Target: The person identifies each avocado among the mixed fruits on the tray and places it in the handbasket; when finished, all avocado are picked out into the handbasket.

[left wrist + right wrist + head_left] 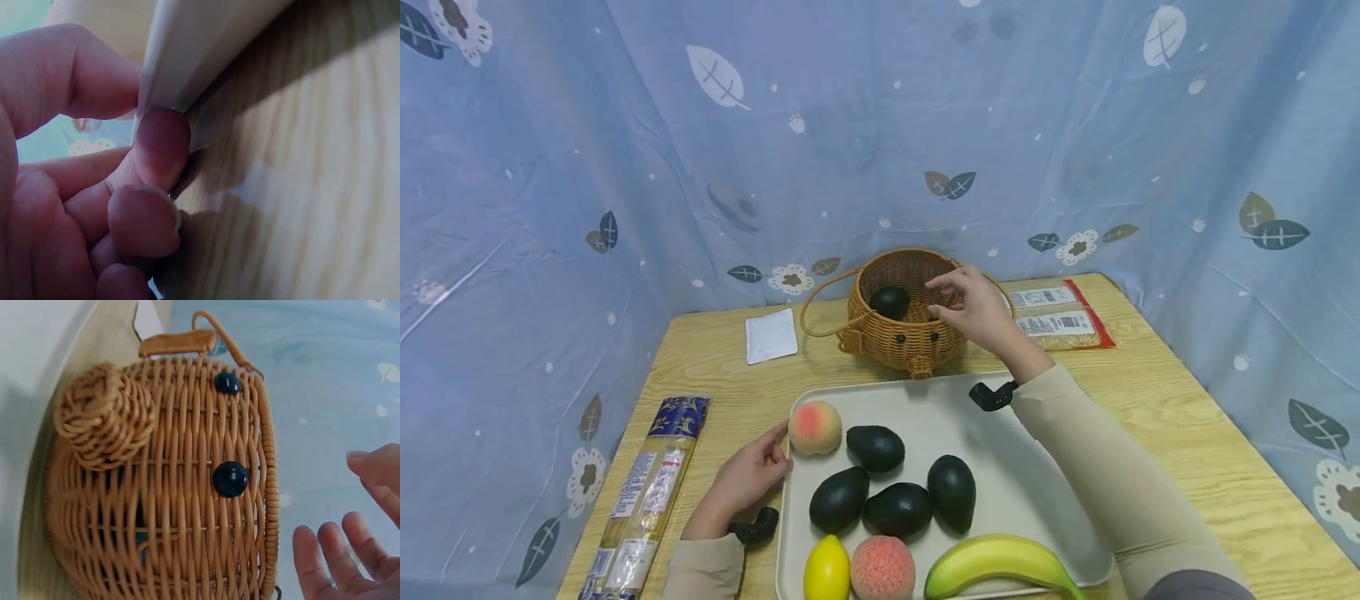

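Note:
My right hand (973, 308) is over the right side of a brown wicker basket (887, 346), thumb and fingers apart with nothing between them. Inside the basket lies a dark avocado (890, 302). In the right wrist view, the basket's woven snout (106, 419) and black button eyes face the camera, with the fingers (337, 562) beyond its rim. My left hand (748, 475) grips the left rim of a beige tray (1000, 433), its fingertips (164, 140) at the edge. On the tray are several avocados (951, 493), beside a peach (815, 427) near that hand.
Along the tray's front lie a lemon (827, 568), a reddish peach (882, 568) and a banana (1000, 560). A noodle packet (643, 500) lies left, a white sachet (771, 337) behind it. Right of the basket is a red-edged food bag (1060, 321). A patterned curtain (880, 150) surrounds the table.

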The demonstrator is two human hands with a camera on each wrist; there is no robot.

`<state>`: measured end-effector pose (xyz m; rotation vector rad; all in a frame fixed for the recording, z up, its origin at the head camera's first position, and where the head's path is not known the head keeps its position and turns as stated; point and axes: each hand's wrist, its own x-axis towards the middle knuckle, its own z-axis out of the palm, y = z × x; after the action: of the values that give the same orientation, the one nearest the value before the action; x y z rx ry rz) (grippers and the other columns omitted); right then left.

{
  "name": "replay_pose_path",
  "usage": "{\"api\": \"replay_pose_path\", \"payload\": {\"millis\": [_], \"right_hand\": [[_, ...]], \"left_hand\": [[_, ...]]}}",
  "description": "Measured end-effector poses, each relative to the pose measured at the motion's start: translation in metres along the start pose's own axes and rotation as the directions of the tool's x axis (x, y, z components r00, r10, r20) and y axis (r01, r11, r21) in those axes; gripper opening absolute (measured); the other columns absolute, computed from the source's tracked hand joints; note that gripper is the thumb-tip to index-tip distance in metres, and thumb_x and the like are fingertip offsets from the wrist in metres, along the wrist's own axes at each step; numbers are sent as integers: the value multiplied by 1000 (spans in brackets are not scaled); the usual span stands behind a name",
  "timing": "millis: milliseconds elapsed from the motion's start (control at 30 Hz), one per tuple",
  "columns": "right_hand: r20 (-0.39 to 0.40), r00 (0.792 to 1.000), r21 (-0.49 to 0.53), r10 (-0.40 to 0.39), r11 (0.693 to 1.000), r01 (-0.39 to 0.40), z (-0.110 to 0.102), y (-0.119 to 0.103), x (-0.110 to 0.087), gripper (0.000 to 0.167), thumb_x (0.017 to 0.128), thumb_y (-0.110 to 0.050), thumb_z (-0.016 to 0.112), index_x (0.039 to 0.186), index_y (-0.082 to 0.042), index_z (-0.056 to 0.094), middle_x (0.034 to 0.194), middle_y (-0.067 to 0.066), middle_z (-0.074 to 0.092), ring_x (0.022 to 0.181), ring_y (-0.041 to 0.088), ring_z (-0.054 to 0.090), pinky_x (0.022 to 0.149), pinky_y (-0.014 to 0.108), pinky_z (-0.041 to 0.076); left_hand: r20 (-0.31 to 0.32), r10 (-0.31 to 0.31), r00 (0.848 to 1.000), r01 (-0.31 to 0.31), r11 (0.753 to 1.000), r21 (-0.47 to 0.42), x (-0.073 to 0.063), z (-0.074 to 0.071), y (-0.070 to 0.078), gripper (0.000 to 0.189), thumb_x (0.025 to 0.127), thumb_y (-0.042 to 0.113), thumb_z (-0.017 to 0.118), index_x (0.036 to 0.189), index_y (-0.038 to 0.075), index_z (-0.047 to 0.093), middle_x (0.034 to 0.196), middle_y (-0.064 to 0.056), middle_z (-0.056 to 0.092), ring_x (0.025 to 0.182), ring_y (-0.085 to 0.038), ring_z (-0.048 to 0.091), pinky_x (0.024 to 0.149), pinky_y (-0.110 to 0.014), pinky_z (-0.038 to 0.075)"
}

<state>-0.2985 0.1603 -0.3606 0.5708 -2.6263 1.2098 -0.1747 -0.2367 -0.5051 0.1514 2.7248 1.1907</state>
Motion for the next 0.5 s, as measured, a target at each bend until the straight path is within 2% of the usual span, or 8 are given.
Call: {"api": "replay_pose_path", "payload": {"millis": [100,200,367,500], "right_hand": [[20,999,-26,-27,999,28,-1,0,-14,34,95,-12,78,129,-10,71,126,16,54,108,33,57,81,43,55],[45,998,-54,-42,998,44,-1,1,-29,35,94,-11,79,128,-11,71,121,15,56,90,33,58,73,41,52],[102,992,-11,-67,998,69,0,1,-52,38,91,-6,81,128,-6,71,119,18,56,94,33,62,74,35,56],[160,983,38,-94,995,89,0,-4,-70,37,89,-3,82,125,-4,71,119,16,54,97,32,66,78,36,60]], "left_hand": [[1,4,1000,-4,1000,0,1,1,-1,65,93,13,72,154,7,51,81,3,59,65,-16,51,60,-29,40],[6,8,1000,-8,1000,-8,2,2,-1,65,93,14,72,154,7,51,81,3,60,66,-16,52,60,-29,40],[10,6,1000,-6,1000,-15,2,2,-2,66,93,14,72,155,6,49,82,3,59,66,-16,51,60,-29,40],[8,6,1000,-6,1000,-13,1,2,-1,67,93,13,71,155,6,49,82,2,59,65,-16,51,60,-29,39]]}}
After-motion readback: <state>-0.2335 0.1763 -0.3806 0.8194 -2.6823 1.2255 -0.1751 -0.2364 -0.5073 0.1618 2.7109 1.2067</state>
